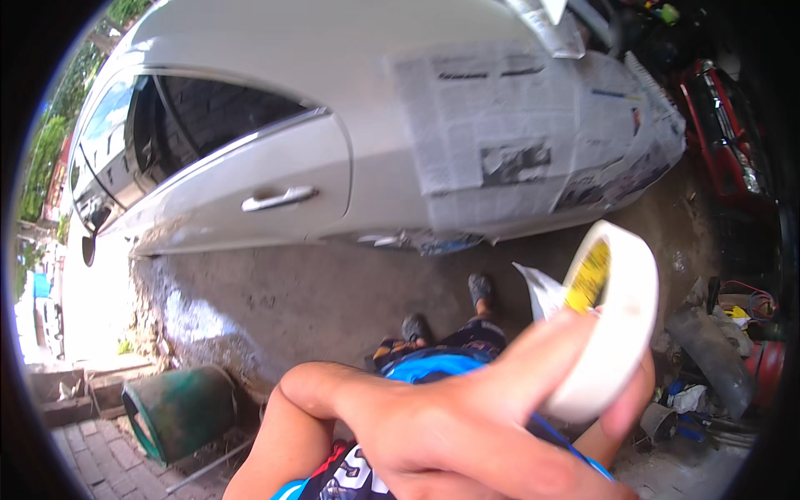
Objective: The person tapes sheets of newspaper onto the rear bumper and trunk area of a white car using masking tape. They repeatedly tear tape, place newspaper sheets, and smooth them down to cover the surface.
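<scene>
A roll of white masking tape (637, 292) with a yellow-printed core is held up close on the right. A loose pale end (542, 292) sticks out at its left side. My left hand (483, 417) reaches across from the lower left, its upper digit against the core and the other fingers extending below. My right hand (629, 396) presses against the roll's lower right edge, mostly hidden behind roll and left hand. Beyond them stands a silver car (292, 196), one end covered with taped newspaper sheets (475, 125).
A green drum (187, 412) lies on its side at lower left, by brick paving. At the right are a red car part (721, 133), a dark pipe-like piece (712, 358) and assorted clutter. My shoes (481, 289) stand on the concrete beside the car.
</scene>
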A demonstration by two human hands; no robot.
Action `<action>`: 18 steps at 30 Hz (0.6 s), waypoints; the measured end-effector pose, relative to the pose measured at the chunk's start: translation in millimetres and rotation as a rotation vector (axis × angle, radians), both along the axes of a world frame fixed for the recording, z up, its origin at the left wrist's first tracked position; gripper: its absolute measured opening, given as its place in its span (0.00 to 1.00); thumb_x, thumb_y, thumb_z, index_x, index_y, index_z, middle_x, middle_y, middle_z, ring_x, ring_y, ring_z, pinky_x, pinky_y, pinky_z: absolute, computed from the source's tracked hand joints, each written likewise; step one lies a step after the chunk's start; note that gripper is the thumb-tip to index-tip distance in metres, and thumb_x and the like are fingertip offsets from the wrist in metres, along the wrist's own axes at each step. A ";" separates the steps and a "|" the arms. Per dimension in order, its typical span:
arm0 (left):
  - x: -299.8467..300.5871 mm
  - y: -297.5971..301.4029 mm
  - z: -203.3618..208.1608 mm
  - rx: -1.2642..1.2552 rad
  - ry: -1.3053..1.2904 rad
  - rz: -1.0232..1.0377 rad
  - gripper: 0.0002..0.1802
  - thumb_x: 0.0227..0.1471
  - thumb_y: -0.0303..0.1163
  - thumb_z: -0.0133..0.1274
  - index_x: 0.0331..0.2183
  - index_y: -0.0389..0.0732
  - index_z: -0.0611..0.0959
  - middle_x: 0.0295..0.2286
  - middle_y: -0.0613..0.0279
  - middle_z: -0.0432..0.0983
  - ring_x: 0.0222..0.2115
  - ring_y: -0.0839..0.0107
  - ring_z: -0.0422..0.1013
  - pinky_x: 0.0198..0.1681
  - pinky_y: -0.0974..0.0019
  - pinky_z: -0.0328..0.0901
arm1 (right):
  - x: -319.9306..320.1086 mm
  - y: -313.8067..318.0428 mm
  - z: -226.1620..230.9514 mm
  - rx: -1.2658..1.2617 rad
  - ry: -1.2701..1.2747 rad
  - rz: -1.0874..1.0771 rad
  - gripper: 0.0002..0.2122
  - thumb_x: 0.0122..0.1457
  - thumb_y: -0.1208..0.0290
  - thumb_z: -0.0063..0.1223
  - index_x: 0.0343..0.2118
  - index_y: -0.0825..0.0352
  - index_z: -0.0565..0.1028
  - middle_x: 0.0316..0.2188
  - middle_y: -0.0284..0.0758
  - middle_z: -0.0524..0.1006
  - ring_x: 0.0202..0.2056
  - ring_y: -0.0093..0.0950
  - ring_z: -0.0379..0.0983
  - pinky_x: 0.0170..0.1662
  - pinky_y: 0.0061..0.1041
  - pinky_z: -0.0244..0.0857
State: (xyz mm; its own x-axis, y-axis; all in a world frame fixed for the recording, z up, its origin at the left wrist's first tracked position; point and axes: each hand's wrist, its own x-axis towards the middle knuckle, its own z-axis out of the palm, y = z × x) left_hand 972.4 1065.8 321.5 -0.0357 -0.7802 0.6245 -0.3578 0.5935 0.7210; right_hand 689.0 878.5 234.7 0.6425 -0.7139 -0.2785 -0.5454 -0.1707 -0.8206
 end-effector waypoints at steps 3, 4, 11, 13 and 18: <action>-6.6 55.1 -7.6 0.055 0.090 -0.015 0.16 0.58 0.40 0.62 0.44 0.41 0.86 0.42 0.54 0.73 0.41 0.64 0.69 0.45 0.61 0.65 | 22.7 36.1 -13.1 0.165 -0.020 -0.040 0.18 0.56 0.82 0.64 0.50 0.70 0.75 0.33 0.32 0.83 0.38 0.16 0.76 0.45 0.17 0.66; -2.1 71.1 -11.9 0.068 0.112 0.032 0.17 0.58 0.40 0.62 0.44 0.41 0.85 0.43 0.54 0.72 0.42 0.64 0.68 0.46 0.61 0.65 | 27.7 47.2 -19.9 0.249 -0.080 -0.108 0.17 0.58 0.80 0.64 0.50 0.70 0.75 0.34 0.30 0.82 0.39 0.16 0.74 0.47 0.18 0.65; 27.9 124.0 -97.3 0.505 0.316 0.516 0.25 0.57 0.42 0.63 0.49 0.35 0.81 0.46 0.58 0.66 0.46 0.64 0.66 0.50 0.62 0.63 | 50.1 102.6 -55.3 0.253 -0.177 -0.066 0.16 0.67 0.70 0.56 0.54 0.73 0.77 0.42 0.28 0.81 0.42 0.17 0.72 0.48 0.20 0.64; 7.3 123.3 -135.0 0.785 0.408 0.514 0.28 0.58 0.45 0.63 0.50 0.33 0.80 0.47 0.57 0.67 0.46 0.65 0.66 0.49 0.63 0.63 | 73.9 122.1 -68.8 0.138 -0.186 0.083 0.12 0.63 0.73 0.59 0.48 0.71 0.80 0.35 0.33 0.82 0.35 0.23 0.75 0.41 0.23 0.68; -42.9 131.4 -211.8 1.007 1.192 0.520 0.27 0.62 0.45 0.62 0.52 0.35 0.78 0.45 0.62 0.77 0.45 0.74 0.72 0.51 0.67 0.66 | 146.3 198.1 -122.8 -0.345 -0.258 0.262 0.07 0.49 0.72 0.65 0.29 0.68 0.78 0.27 0.44 0.79 0.31 0.45 0.79 0.31 0.39 0.69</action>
